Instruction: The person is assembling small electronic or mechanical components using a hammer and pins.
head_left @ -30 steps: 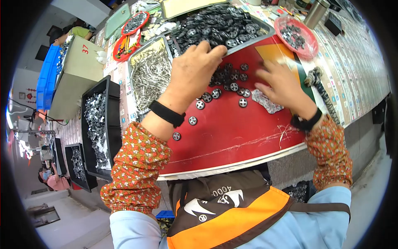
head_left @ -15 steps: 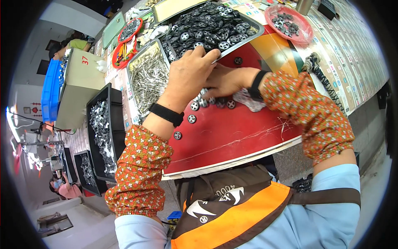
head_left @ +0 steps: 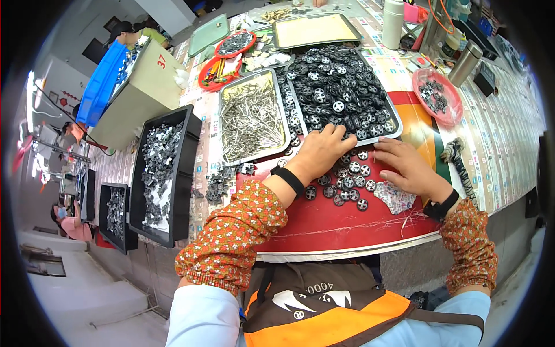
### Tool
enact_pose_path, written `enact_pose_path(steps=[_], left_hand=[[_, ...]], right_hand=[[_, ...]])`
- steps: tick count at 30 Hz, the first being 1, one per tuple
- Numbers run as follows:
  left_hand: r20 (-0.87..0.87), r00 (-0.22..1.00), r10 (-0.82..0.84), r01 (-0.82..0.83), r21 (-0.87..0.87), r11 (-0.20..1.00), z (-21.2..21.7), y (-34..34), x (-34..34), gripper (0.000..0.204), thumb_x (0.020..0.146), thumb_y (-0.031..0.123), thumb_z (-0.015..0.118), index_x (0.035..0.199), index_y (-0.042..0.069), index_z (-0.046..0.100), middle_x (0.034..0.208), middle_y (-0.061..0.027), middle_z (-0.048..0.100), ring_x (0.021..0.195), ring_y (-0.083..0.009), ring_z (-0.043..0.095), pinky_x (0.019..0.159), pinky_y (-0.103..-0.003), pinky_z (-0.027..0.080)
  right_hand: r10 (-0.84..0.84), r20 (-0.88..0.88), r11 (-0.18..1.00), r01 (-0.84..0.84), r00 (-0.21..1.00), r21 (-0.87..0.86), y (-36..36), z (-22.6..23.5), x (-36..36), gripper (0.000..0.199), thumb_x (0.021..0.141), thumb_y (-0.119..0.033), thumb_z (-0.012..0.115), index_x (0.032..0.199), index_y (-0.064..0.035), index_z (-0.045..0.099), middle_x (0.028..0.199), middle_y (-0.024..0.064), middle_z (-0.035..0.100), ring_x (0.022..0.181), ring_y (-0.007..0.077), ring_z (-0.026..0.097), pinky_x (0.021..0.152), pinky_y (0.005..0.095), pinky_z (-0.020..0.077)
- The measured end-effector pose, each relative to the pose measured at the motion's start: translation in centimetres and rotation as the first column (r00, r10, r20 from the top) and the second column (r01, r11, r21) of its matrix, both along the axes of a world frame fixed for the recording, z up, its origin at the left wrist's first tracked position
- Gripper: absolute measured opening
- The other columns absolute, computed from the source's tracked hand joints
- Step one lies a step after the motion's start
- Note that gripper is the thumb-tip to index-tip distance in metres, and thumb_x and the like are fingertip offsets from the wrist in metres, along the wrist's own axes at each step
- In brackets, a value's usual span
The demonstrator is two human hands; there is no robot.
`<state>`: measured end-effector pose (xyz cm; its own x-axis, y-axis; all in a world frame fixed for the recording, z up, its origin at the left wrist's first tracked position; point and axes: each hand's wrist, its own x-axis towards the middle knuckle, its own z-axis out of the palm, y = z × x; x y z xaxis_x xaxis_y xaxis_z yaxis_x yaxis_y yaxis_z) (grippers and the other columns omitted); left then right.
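Observation:
Small black toy wheels with silver spoked hubs fill a metal tray (head_left: 395, 122) in front of me. My left hand (head_left: 325, 151) is at the tray's near edge, its bent fingers closed over the rim; the thumb is partly hidden. To the right, near the tray's front corner, my right hand (head_left: 407, 166) holds nothing, with its fingers apart and stretched out. Between the hands, several loose wheels (head_left: 348, 183) lie spread on the red board (head_left: 324, 228). A crumpled patterned cloth (head_left: 395, 198) sits just below my right hand.
Left of the wheels stands a tray of thin metal pins (head_left: 248, 118). Black bins (head_left: 195, 124) of small dark parts are farther left, beside a blue crate (head_left: 104, 87). A pink plate (head_left: 454, 110) and a steel flask (head_left: 466, 63) stand right. Co-workers are at far left.
My right hand has moved right, away from the left hand, and its fingers have spread. More loose wheels now show on the red board. The whole view has shifted.

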<state>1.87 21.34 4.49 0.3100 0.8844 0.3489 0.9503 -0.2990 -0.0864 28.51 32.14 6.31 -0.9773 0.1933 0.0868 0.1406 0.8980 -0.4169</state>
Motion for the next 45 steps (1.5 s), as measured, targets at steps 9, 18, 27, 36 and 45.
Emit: enact_pose_path(steps=[9,18,27,36,45], left_hand=[[0.031,0.999,0.039,-0.040,0.019,0.999,-1.2,-1.3,-0.1,0.042,0.091,0.018,0.063,0.133,0.019,0.061,0.106,-0.0053,0.059,0.097,-0.0234,0.063,0.073,-0.038,0.055],[0.035,0.999,0.042,-0.043,0.033,0.999,-1.2,-3.8,-0.5,0.058,0.087,0.009,0.059,0.145,0.015,0.055,0.108,-0.0073,0.057,0.097,-0.0243,0.058,0.083,-0.036,0.048],[0.299,0.945,0.136,-0.107,-0.110,0.988,2.3,-13.8,-1.1,0.043,0.087,0.010,0.067,0.130,0.018,0.066,0.141,-0.0130,0.057,0.131,-0.0349,0.053,0.105,-0.046,0.045],[0.466,0.777,0.423,-0.346,-0.246,0.906,3.8,-26.1,-3.2,0.026,0.088,0.003,0.071,0.112,0.011,0.074,0.129,-0.0137,0.064,0.122,-0.0362,0.058,0.100,-0.044,0.049],[0.602,0.550,0.579,-0.524,-0.291,0.800,2.4,-30.5,-3.2,0.024,0.090,0.002,0.069,0.111,0.010,0.076,0.124,-0.0127,0.067,0.115,-0.0320,0.061,0.096,-0.042,0.049]], right_hand=[[-0.117,0.125,0.976,0.091,0.985,0.197,-4.9,-0.2,-0.6,0.065,0.096,-0.041,0.066,0.152,-0.0131,0.049,0.157,0.0184,0.045,0.152,0.0416,0.029,0.120,0.0560,0.0268],[-0.157,0.070,0.986,0.153,0.985,0.069,-7.4,0.7,0.6,0.058,0.094,-0.024,0.069,0.148,-0.0120,0.052,0.153,0.0185,0.047,0.144,0.0423,0.042,0.115,0.0527,0.0349],[-0.193,-0.033,0.957,0.195,0.981,0.216,-10.1,-1.6,0.1,0.054,0.093,-0.009,0.066,0.145,-0.0239,0.059,0.148,0.0104,0.057,0.138,0.0399,0.048,0.102,0.0510,0.0438],[-0.080,0.005,0.990,0.079,0.997,0.117,-8.3,-1.7,-2.8,0.061,0.085,0.009,0.058,0.140,-0.0163,0.062,0.148,0.0150,0.056,0.141,0.0398,0.048,0.112,0.0482,0.0445],[-0.393,-0.066,0.916,0.397,0.917,0.063,-10.1,2.4,-0.7,0.039,0.089,0.004,0.065,0.125,-0.0105,0.066,0.119,0.0163,0.061,0.110,0.0377,0.062,0.089,0.0413,0.0526]])
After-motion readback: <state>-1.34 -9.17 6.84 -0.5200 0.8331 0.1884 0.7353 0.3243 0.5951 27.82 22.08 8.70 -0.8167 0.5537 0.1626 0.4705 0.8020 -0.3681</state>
